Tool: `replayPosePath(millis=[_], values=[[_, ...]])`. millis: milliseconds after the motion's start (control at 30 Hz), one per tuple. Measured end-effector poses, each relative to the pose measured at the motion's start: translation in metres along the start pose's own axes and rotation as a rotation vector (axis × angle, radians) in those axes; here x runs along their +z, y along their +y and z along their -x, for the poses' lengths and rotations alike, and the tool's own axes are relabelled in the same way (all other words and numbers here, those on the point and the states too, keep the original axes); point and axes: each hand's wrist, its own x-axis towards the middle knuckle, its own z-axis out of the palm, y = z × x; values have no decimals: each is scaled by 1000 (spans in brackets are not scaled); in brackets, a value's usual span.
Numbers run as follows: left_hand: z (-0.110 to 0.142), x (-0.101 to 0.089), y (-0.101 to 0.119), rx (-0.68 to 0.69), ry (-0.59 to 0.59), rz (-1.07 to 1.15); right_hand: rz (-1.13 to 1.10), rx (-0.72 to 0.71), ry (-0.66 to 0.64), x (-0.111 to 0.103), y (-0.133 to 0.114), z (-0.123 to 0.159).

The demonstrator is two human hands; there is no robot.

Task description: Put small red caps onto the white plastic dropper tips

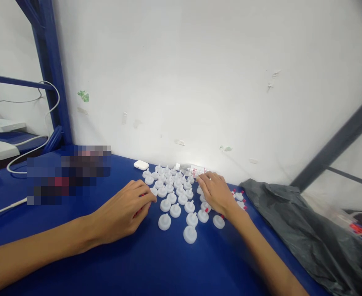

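Observation:
Many white nozzle caps (175, 210), round with a narrow spout, stand spread over the blue tabletop. My left hand (127, 209) is at their left edge, its fingers curled with small red tips showing between them. My right hand (216, 191) lies over the right side of the group, fingers bent down and close together; what is under them is hidden. Beside it, a nozzle cap with a red tip (203, 216) stands on the table. More red-tipped nozzle caps (239, 196) lie to the right of my right wrist.
A clear bottle with a red-and-white label (196, 169) lies behind the caps by the wall. A small white case (141, 165) sits at the back left. Dark plastic sheeting (279, 213) covers the right side. A white cable (11, 205) and blurred items are at left.

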Motion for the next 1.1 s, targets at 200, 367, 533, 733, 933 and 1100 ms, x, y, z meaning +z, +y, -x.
replayPosePath(millis=[200, 367, 533, 733, 933, 1100], values=[[-1, 0, 2, 15, -18, 20, 15, 4, -43, -4, 3, -2], [0, -1, 2, 9, -22, 15, 20, -8, -81, 5, 4, -1], [0, 1, 1, 21, -8, 9, 15, -10, -99, 6, 3, -1], [-1, 0, 3, 15, -9, -7, -6, 1, -51, 3, 6, -2], [-3, -2, 1, -28, -28, -64, -45, 0, -71, 12, 3, -5], [-3, 1, -3, -69, -9, -108, -50, 42, -94, 21, 1, -14]])
